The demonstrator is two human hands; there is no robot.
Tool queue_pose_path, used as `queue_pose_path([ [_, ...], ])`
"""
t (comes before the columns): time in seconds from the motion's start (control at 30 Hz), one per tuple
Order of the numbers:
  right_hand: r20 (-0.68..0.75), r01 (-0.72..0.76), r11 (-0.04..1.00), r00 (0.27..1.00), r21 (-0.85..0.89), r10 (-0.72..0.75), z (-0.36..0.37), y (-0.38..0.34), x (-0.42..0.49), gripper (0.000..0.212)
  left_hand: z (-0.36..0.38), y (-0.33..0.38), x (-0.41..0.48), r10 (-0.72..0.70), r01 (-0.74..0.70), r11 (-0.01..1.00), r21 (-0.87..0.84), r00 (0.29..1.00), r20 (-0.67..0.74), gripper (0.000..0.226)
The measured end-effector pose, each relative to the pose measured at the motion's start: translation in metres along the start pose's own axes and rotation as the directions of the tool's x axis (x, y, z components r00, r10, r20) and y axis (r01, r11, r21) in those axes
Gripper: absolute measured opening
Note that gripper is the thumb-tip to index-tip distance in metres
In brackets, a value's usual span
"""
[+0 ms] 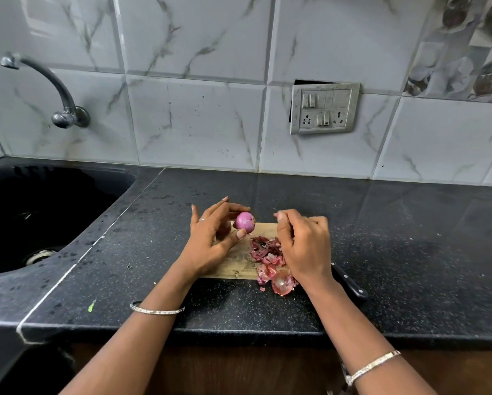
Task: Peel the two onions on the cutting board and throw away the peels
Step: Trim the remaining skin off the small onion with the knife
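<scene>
Pinching the small, round, peeled purple onion (245,221) in the left hand (210,243), over the wooden cutting board (230,267). Curling the right hand (304,246), grip impossible to tell, right beside the pink papery peels (267,256) heaped between both hands, nearer the right.

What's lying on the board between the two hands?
Head view: a heap of onion peels on the cutting board, between the left hand and right hand.

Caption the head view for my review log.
Left hand holds a red onion over the cutting board; peels piled beside right hand.
</scene>
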State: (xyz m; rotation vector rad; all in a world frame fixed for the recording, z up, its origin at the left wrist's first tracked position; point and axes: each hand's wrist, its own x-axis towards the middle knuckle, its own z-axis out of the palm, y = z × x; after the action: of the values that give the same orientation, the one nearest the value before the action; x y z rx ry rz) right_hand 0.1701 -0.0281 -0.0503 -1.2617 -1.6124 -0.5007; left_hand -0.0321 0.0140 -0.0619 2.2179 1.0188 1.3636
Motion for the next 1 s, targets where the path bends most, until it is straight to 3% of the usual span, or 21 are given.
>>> queue_pose_path([
  [0.13,-0.004,0.026,0.999,1.0,-0.031,-0.026,-0.007,-0.005,-0.001,0.029,-0.003,0.007,-0.012,0.02,-0.017,0.999,0.05,0.998,-0.067,0.034],
  [0.2,-0.012,0.036,0.998,0.999,-0.059,-0.037,-0.015,-0.009,-0.002,0.018,-0.007,0.011,-0.022,0.026,-0.013,0.992,0.122,0.994,-0.108,0.037],
  [0.27,0.005,-0.028,0.989,1.0,-0.148,0.03,-0.028,-0.011,-0.006,0.013,-0.012,0.014,-0.032,0.016,0.008,0.982,0.189,0.991,-0.129,0.039],
  [0.33,0.115,-0.153,0.952,0.975,-0.265,0.189,-0.044,-0.011,-0.01,0.017,-0.018,0.014,-0.039,0.006,0.018,0.97,0.243,0.995,-0.099,0.04],
  [0.43,0.346,-0.286,0.829,0.807,-0.48,0.479,-0.072,-0.008,-0.015,0.033,-0.019,0.013,-0.044,0.003,-0.002,0.947,0.322,1.0,-0.003,0.04],
  [0.53,0.443,-0.304,0.756,0.662,-0.58,0.605,-0.085,-0.003,-0.019,0.037,-0.014,0.014,-0.043,0.017,-0.048,0.917,0.395,0.997,0.082,0.042],
  [0.73,0.436,-0.363,0.735,0.625,-0.572,0.647,-0.086,-0.001,-0.015,0.026,-0.015,0.013,-0.043,-0.015,-0.025,0.939,0.343,0.994,0.112,0.047],
  [0.83,0.41,-0.414,0.749,0.648,-0.517,0.642,-0.087,-0.012,-0.014,0.028,-0.016,0.015,-0.041,-0.032,0.002,0.949,0.315,0.995,0.09,0.047],
  [1.0,0.477,-0.506,0.85,0.717,-0.147,0.509,-0.093,-0.057,-0.023,0.034,-0.019,0.013,-0.039,-0.053,0.038,0.967,0.253,0.997,0.053,0.053],
])
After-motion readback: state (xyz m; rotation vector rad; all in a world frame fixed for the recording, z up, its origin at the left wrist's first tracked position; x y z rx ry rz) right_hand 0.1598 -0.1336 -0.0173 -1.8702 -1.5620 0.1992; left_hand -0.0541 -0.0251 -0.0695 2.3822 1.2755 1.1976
